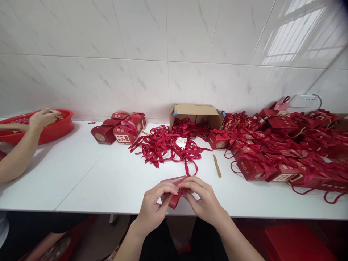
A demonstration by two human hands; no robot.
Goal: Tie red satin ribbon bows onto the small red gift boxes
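Close to the table's front edge, a small red gift box [174,202] is between my two hands. My left hand [154,206] pinches its upper part from the left, thumb and fingertips together. From the right, my right hand [206,198] is closed on the same part, its fingertips nearly touching those of the left. A tiny gold-coloured bit shows between the fingertips. Much of the box is hidden behind my fingers, so I cannot make out whether a ribbon is in them too. A loose pile of red ribbons [160,146] lies just beyond my hands.
An open cardboard box [195,108] with ribbons stands against the tiled wall. A flat tan stick [216,166] lies right of centre. Several finished-looking red boxes [252,165] crowd the right; several more [127,133] sit left. A co-worker's hand [40,119] is over a red basin [56,135].
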